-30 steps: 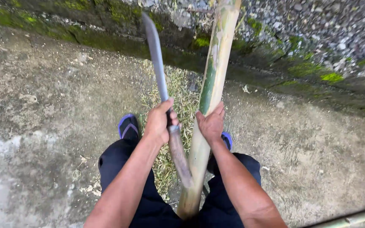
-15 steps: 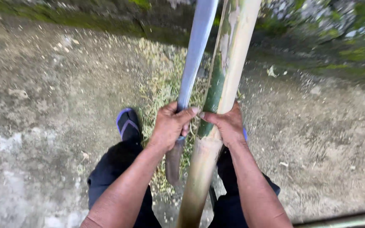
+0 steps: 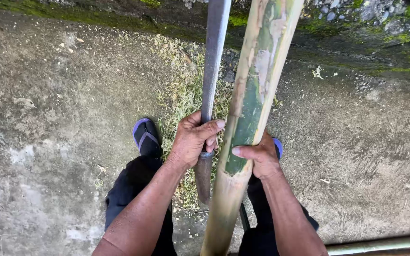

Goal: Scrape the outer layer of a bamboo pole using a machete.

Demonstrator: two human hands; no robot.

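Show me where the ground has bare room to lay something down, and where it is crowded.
Bare concrete lies left of the blue sandal, and right of the bamboo pole up to the mossy stone edge. It is crowded in the middle: the left hand grips the long knife, the right hand holds the pole, above a litter of shavings.

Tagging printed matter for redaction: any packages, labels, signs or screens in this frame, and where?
None in view. Only the left hand on a long blade, the right hand on a bamboo pole, blue sandals and bare concrete ground.
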